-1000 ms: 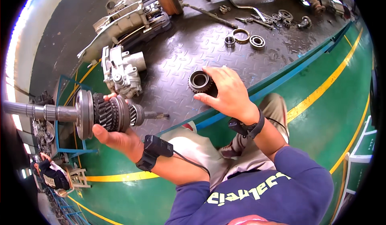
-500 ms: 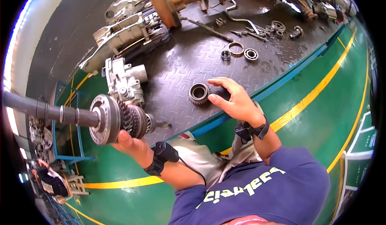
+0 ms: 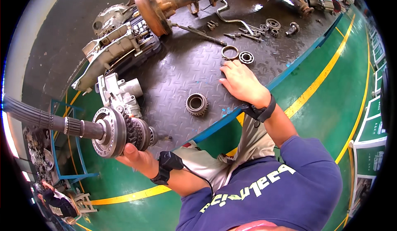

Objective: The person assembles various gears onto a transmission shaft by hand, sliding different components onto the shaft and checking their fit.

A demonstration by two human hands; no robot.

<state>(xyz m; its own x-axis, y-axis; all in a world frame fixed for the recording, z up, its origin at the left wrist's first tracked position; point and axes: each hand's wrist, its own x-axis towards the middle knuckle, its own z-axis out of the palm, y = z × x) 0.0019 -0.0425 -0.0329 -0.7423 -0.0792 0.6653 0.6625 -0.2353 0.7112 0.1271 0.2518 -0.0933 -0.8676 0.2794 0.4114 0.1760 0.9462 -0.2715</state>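
My left hand is closed around a gear shaft, under its gears and beside a large round flange. The shaft's long splined end points left. My right hand reaches over the metal bench with thumb and fingers apart. Its fingertips are just in front of a thin metal ring and a ball bearing. A small sleeve-like bearing there is mostly hidden by the fingers. Nearer me, a toothed gear lies on the bench, its bore facing up.
An aluminium housing and a larger opened gearbox case stand at the left. A rusty axle crosses the far side. Loose gears and bolts lie beyond the rings. A blue edge borders the bench.
My right hand has moved away from the toothed gear, farther over the bench to the ring and bearing. The left hand still holds the shaft. The whole view has shifted somewhat.
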